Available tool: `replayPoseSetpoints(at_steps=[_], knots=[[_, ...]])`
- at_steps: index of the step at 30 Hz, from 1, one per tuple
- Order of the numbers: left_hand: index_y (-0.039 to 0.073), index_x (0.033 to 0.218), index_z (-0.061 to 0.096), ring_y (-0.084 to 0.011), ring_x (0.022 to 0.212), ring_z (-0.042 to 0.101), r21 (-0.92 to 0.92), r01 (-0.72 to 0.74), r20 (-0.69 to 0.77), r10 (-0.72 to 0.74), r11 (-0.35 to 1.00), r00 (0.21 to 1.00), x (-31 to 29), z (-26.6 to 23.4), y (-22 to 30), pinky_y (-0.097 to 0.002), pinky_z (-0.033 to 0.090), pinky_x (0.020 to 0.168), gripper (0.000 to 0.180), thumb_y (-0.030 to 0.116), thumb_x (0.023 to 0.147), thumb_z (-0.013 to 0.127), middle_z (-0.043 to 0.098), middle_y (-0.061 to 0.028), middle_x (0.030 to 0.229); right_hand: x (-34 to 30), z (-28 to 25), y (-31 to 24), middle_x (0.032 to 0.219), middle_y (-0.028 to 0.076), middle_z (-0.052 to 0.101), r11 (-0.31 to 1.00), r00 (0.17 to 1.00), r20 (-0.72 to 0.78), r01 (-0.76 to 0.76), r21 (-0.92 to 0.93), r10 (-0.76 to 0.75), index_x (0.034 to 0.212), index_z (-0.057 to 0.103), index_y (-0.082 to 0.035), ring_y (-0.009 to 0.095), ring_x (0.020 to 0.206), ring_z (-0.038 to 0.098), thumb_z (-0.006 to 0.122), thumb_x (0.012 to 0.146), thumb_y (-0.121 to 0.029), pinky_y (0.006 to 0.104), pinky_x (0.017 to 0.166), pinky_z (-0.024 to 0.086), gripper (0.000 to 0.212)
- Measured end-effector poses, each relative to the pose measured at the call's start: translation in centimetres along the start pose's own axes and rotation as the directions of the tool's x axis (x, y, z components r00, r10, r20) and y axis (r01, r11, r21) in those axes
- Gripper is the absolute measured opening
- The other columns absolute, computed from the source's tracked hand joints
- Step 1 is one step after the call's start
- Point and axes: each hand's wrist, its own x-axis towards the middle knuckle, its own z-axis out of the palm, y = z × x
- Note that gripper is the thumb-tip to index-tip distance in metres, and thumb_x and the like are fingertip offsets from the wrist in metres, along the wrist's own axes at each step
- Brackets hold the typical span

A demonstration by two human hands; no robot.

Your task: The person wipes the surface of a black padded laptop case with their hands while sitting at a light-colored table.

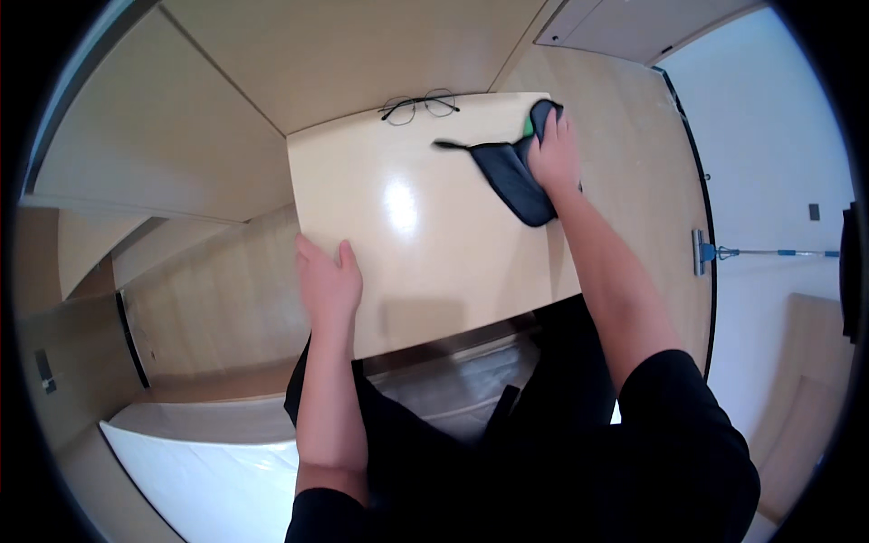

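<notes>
A dark grey cloth with black edging and a strap-like loop lies across the far right part of a pale wooden tabletop. My right hand is closed on its upper right part, with the fingers pressing it near the table's right edge. A bit of green shows beside the fingers. At the table's left edge, my left hand rests with thumb and fingers apart, touching the board and holding nothing loose. Thin-rimmed eyeglasses sit at the far edge of the tabletop.
A wooden cabinet front rises behind the table. To the right, a mop with a blue and silver handle lies across the wood floor's border. A white mattress is at the lower left. My legs are under the near edge.
</notes>
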Motion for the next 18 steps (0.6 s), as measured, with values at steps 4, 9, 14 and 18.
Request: replayPoseSetpoints(at_steps=[4, 9, 14, 18], knots=[[-0.006, 0.156, 0.029, -0.0489, 0.125, 0.060, -0.010, 0.051, 0.005, -0.051, 0.999, 0.999, -0.3, -0.4, 0.9, -0.0520, 0.051, 0.104, 0.078, 0.033, 0.100, 0.065, 0.054, -0.0331, 0.141, -10.3, -3.7, 0.2, 0.165, 0.022, 0.040, 0.993, 1.000, 0.010, 0.022, -0.113, -0.021, 0.161, 0.038, -0.003, 0.041, 0.155, 0.033, 0.061, 0.097, -0.032, 0.0582, 0.125, 0.029, 0.074], [-0.005, 0.152, 0.034, -0.0483, 0.126, 0.060, -0.169, -0.015, 0.018, 0.019, 0.985, 1.000, -0.7, -0.4, -0.2, -0.0522, 0.050, 0.106, 0.069, 0.030, 0.100, 0.063, 0.054, -0.0323, 0.142, -20.1, -8.0, -4.0, 0.167, 0.023, 0.036, 0.991, 0.990, 0.120, 0.083, -0.108, -0.070, 0.161, 0.037, 0.000, 0.042, 0.157, 0.030, 0.066, 0.092, -0.029, 0.0621, 0.124, 0.027, 0.081], [-0.004, 0.147, 0.044, -0.0464, 0.125, 0.062, -0.468, 0.004, 0.036, 0.015, 0.884, 0.999, 0.8, 0.6, -2.2, -0.0498, 0.049, 0.107, 0.063, 0.032, 0.099, 0.063, 0.062, -0.0290, 0.137, -24.0, -9.3, -11.4, 0.170, 0.024, 0.031, 0.986, 0.973, 0.161, 0.169, -0.010, -0.165, 0.162, 0.036, 0.001, 0.045, 0.159, 0.023, 0.064, 0.093, -0.036, 0.0634, 0.126, 0.021, 0.083], [-0.001, 0.142, 0.054, -0.0448, 0.124, 0.064, -0.492, 0.078, -0.001, -0.089, 0.867, 0.996, 1.0, -0.4, -2.0, -0.0478, 0.049, 0.106, 0.057, 0.034, 0.098, 0.063, 0.069, -0.0255, 0.130, -22.1, -8.1, -17.2, 0.171, 0.024, 0.029, 0.963, 0.954, 0.138, 0.259, 0.079, -0.268, 0.162, 0.036, 0.002, 0.045, 0.160, 0.021, 0.059, 0.097, -0.046, 0.0629, 0.127, 0.018, 0.084]])
